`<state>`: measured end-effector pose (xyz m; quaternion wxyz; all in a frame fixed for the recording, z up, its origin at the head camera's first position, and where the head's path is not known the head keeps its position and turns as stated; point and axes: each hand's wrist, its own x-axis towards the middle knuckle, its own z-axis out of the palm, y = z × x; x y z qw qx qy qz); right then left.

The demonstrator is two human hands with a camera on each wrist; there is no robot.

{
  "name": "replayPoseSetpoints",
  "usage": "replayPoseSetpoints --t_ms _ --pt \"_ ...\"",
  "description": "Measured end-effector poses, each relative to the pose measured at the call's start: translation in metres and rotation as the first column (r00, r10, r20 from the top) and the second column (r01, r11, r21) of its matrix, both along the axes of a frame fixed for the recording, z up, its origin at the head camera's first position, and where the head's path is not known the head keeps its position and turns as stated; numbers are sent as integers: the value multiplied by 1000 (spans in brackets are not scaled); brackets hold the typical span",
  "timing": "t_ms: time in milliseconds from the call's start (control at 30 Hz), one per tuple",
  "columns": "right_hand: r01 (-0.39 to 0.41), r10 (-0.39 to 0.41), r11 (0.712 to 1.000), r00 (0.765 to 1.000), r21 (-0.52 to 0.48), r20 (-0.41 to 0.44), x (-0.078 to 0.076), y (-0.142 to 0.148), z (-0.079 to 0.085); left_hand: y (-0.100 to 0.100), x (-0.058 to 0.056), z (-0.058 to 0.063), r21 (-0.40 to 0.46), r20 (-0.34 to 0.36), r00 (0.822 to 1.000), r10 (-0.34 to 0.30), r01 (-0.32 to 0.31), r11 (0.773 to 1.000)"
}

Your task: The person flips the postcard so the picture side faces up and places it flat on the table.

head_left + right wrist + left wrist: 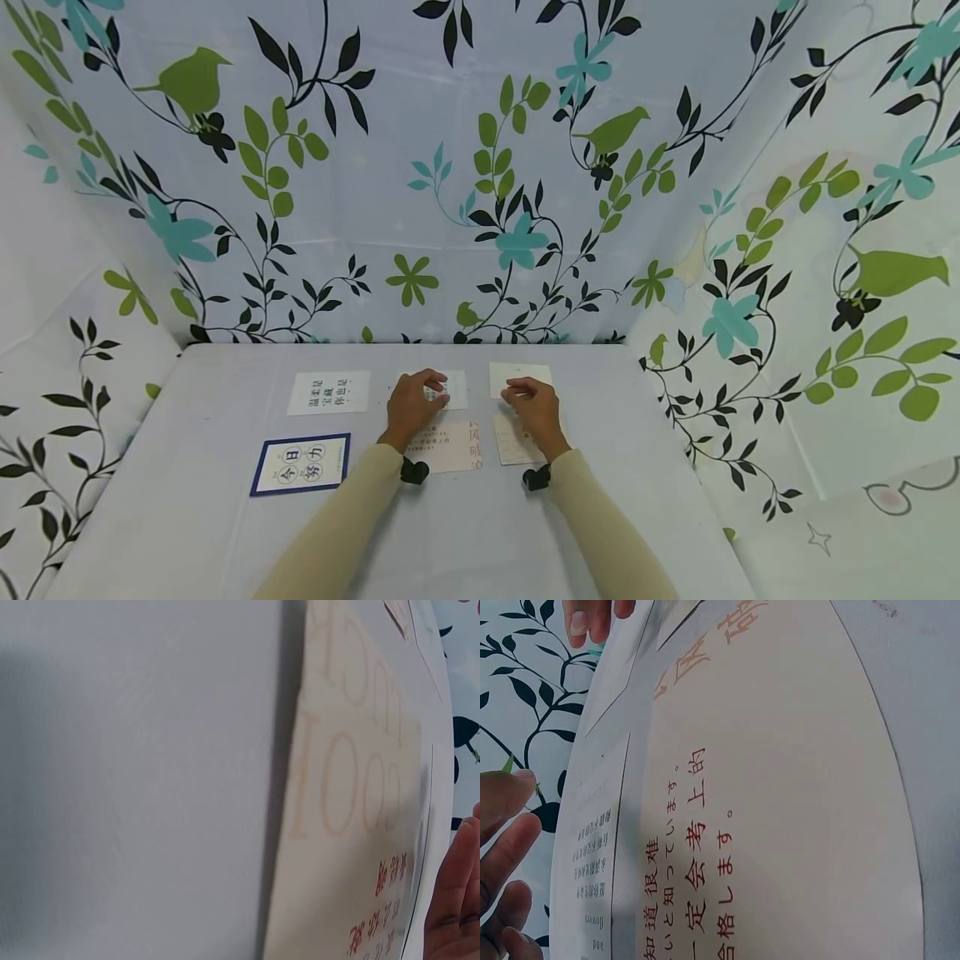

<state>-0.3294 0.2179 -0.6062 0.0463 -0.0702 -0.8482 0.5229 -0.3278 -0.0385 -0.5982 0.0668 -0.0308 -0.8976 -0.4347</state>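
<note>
My left hand (412, 408) hovers over the middle column of cards, fingers loosely bent and holding nothing. Partly behind it lies a small white card with printed text (456, 392); nearer me is a pale pink card with red writing (450, 454). In the left wrist view that pink card (802, 787) fills most of the picture, and the left fingers (510, 847) are apart from it. My right hand (536, 412) is above two cream cards, the far one (517, 373) and the near one (513, 446), its fingers loosely bent with nothing visible in them.
To the left lie a white card with dark lettering (307, 393) and a blue-bordered card (300, 477). All the cards rest on a white-covered table (195, 533). Patterned cloth (450, 233) with leaves and birds hangs behind the table and at both sides.
</note>
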Motion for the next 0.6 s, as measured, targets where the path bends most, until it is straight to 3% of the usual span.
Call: replayPoseSetpoints --t_ms 600 --pt "48 -49 997 999 54 10 0 25 -2 29 1 -1 31 5 1000 -22 22 999"
